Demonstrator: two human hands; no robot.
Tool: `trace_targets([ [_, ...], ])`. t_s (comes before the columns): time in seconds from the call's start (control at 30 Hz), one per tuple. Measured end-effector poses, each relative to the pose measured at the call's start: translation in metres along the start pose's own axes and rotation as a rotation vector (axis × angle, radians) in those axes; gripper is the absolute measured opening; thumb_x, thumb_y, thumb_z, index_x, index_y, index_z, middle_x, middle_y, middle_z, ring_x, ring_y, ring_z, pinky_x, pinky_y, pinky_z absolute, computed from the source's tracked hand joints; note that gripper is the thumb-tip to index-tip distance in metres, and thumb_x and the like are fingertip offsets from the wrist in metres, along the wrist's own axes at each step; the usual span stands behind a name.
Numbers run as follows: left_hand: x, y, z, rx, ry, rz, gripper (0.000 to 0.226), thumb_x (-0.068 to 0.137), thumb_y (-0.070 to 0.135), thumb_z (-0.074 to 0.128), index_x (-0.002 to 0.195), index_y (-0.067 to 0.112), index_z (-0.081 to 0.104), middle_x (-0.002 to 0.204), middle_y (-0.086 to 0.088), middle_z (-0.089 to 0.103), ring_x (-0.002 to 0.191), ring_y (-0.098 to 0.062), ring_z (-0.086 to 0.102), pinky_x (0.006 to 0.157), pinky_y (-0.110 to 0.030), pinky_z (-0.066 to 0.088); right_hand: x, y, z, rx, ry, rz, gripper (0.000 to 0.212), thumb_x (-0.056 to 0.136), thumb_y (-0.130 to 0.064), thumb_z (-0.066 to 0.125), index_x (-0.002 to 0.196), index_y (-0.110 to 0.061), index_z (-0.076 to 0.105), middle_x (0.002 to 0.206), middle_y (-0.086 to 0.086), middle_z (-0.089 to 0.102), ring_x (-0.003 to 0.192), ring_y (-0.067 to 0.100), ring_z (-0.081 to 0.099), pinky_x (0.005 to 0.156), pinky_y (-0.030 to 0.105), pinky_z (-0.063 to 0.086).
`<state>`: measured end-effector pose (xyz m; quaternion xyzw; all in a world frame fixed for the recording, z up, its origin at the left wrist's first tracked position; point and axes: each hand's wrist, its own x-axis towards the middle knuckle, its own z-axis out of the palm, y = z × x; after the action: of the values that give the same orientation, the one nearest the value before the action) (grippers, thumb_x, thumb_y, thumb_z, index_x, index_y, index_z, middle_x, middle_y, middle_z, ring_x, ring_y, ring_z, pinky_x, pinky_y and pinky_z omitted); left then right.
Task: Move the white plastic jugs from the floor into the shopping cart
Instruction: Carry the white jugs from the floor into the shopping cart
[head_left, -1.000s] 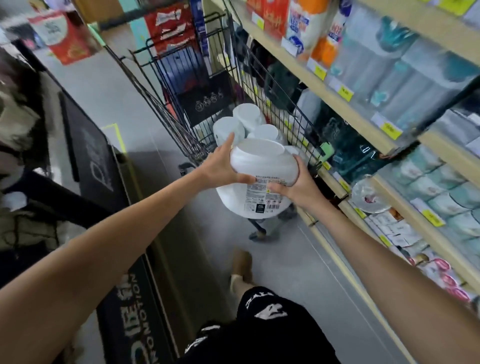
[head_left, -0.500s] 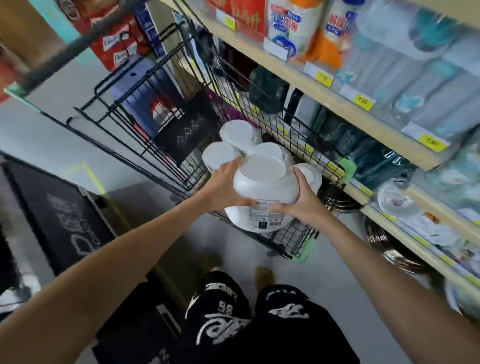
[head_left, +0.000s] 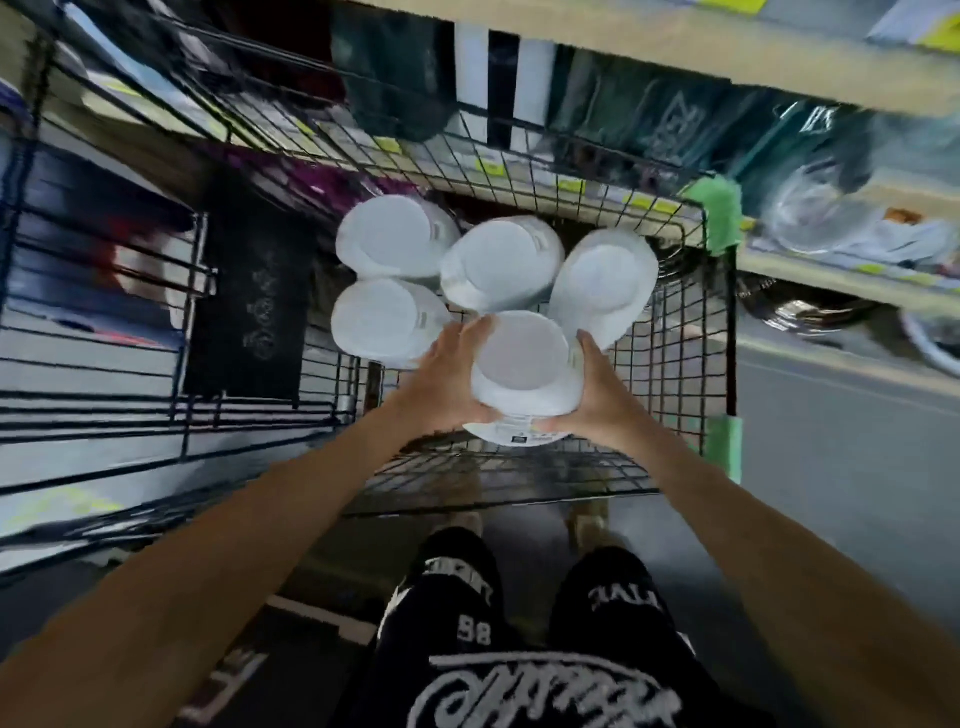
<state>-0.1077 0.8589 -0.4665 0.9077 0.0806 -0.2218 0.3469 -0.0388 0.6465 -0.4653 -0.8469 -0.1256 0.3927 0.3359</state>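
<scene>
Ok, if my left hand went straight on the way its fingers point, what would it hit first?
Probably the middle jug standing in the cart, just beyond the left hand gripping the held jug; depth is unclear.

- Inside the shopping cart (head_left: 675, 332), packed together toward its far wall: far-left jug (head_left: 387, 236), near-left jug (head_left: 382, 319) just before it, middle jug (head_left: 498, 262) to the right of both, right jug (head_left: 602, 283) nearest the cart's right wall.
- Over the cart's near part, just before the middle jug and right jug: held jug (head_left: 524, 364).
- On the held jug's left side, left hand (head_left: 447, 379); on its right side, right hand (head_left: 602, 400).
- Against the cart's left end: flat panel (head_left: 249, 301).
- Beyond the cart's far wall: shelves (head_left: 675, 57) of goods.
- Before the cart's near wall: person's legs (head_left: 519, 623); below its near edge, shoes (head_left: 467, 519).
</scene>
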Motion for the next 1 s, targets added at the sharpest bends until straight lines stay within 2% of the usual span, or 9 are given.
trace_targets([
  [0.07, 0.015, -0.017, 0.006, 0.006, -0.021, 0.031, 0.122, 0.056, 0.036, 0.086, 0.149, 0.02, 0.009, 0.144, -0.011, 0.021, 0.134, -0.031, 0.026, 0.112, -0.05, 0.028, 0.016, 0.012, 0.015, -0.021, 0.042, 0.006, 0.131, 0.037, -0.056, 0.086, 0.142, -0.023, 0.016, 0.135, 0.008, 0.038, 0.126, 0.025, 0.041, 0.099, 0.054, 0.044],
  [0.2, 0.037, -0.048, 0.019, 0.058, 0.016, 0.094, 0.123, 0.052, 0.037, 0.089, 0.148, 0.013, 0.016, 0.143, -0.016, 0.024, 0.133, -0.033, 0.03, 0.107, -0.054, 0.035, 0.039, 0.016, 0.035, -0.058, 0.113, 0.003, 0.126, 0.042, -0.036, 0.094, 0.142, -0.016, 0.02, 0.136, 0.01, 0.035, 0.126, 0.022, 0.036, 0.102, 0.052, 0.041],
  [0.33, 0.057, -0.066, 0.031, 0.18, 0.075, 0.181, 0.12, 0.051, 0.049, 0.088, 0.144, 0.008, 0.023, 0.137, -0.021, 0.032, 0.127, -0.036, 0.036, 0.105, -0.053, 0.039, 0.057, 0.033, 0.05, -0.113, 0.195, -0.019, 0.126, 0.043, -0.04, 0.094, 0.141, -0.007, 0.022, 0.134, 0.013, 0.036, 0.124, 0.026, 0.04, 0.098, 0.054, 0.046],
  [0.4, 0.064, -0.072, 0.037, 0.227, 0.088, 0.215, 0.117, 0.052, 0.052, 0.087, 0.142, 0.008, 0.024, 0.134, -0.026, 0.034, 0.125, -0.04, 0.038, 0.102, -0.053, 0.039, 0.06, 0.036, 0.055, -0.115, 0.216, 0.014, 0.123, 0.046, -0.028, 0.095, 0.141, -0.003, 0.022, 0.133, 0.017, 0.036, 0.124, 0.029, 0.041, 0.097, 0.049, 0.045],
  [0.47, 0.069, -0.075, 0.043, 0.242, 0.112, 0.227, 0.114, 0.052, 0.05, 0.086, 0.14, 0.011, 0.024, 0.135, -0.029, 0.035, 0.125, -0.043, 0.038, 0.101, -0.053, 0.039, 0.065, 0.041, 0.059, -0.125, 0.238, 0.006, 0.122, 0.048, -0.023, 0.094, 0.142, 0.001, 0.02, 0.133, 0.021, 0.035, 0.125, 0.032, 0.04, 0.096, 0.05, 0.045],
  [0.63, 0.074, -0.081, 0.055, 0.259, 0.165, 0.233, 0.112, 0.051, 0.053, 0.085, 0.138, 0.016, 0.024, 0.135, -0.029, 0.035, 0.125, -0.043, 0.037, 0.099, -0.054, 0.041, 0.07, 0.051, 0.062, -0.152, 0.236, 0.005, 0.122, 0.054, -0.024, 0.092, 0.147, -0.006, 0.014, 0.14, 0.022, 0.027, 0.131, 0.036, 0.034, 0.099, 0.055, 0.043],
  [0.83, 0.069, -0.08, 0.056, 0.269, 0.16, 0.211, 0.111, 0.055, 0.049, 0.085, 0.14, 0.016, 0.02, 0.141, -0.028, 0.03, 0.131, -0.044, 0.032, 0.102, -0.054, 0.039, 0.068, 0.052, 0.064, -0.112, 0.203, 0.008, 0.122, 0.058, -0.022, 0.09, 0.149, -0.011, 0.008, 0.144, 0.019, 0.023, 0.135, 0.033, 0.031, 0.105, 0.05, 0.038],
  [1.0, 0.056, -0.073, 0.049, 0.147, 0.077, 0.125, 0.111, 0.061, 0.035, 0.084, 0.143, 0.018, 0.012, 0.152, -0.02, 0.014, 0.141, -0.038, 0.015, 0.106, -0.054, 0.034, 0.061, 0.045, 0.056, -0.097, 0.115, 0.004, 0.117, 0.07, -0.02, 0.083, 0.152, -0.016, 0.001, 0.153, 0.013, 0.017, 0.142, 0.026, 0.022, 0.113, 0.043, 0.025],
])
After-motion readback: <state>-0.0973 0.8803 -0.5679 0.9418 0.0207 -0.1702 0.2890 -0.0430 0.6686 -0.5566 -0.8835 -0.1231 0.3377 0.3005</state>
